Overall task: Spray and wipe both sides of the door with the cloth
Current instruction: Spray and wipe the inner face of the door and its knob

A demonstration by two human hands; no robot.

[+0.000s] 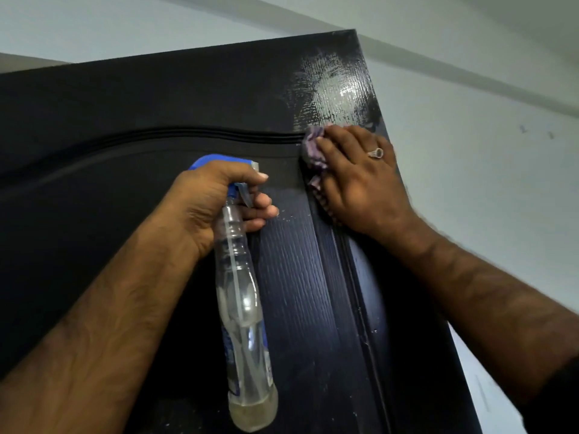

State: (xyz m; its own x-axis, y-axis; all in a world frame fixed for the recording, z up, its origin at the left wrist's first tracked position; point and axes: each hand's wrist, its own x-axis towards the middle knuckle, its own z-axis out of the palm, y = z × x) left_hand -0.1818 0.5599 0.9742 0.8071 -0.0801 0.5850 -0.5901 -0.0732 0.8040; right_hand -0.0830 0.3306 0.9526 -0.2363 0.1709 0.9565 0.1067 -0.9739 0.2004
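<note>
A dark, wood-grained door [156, 98] fills the view, seen from below near its top right corner. A wet, shiny patch [335, 89] glistens by that corner. My right hand [360, 180] presses a purple cloth [313, 148] flat against the door just below the wet patch; a ring sits on one finger. My left hand [216, 202] grips the neck of a clear spray bottle [244, 324] with a blue head, fingers curled round the trigger. The bottle hangs down in front of the door and holds a little liquid at its bottom.
A curved raised moulding [188, 134] runs across the door's upper panel. Small droplets speckle the door near the bottle. The door's right edge [407, 195] stands against a pale wall [485, 183], with the ceiling above.
</note>
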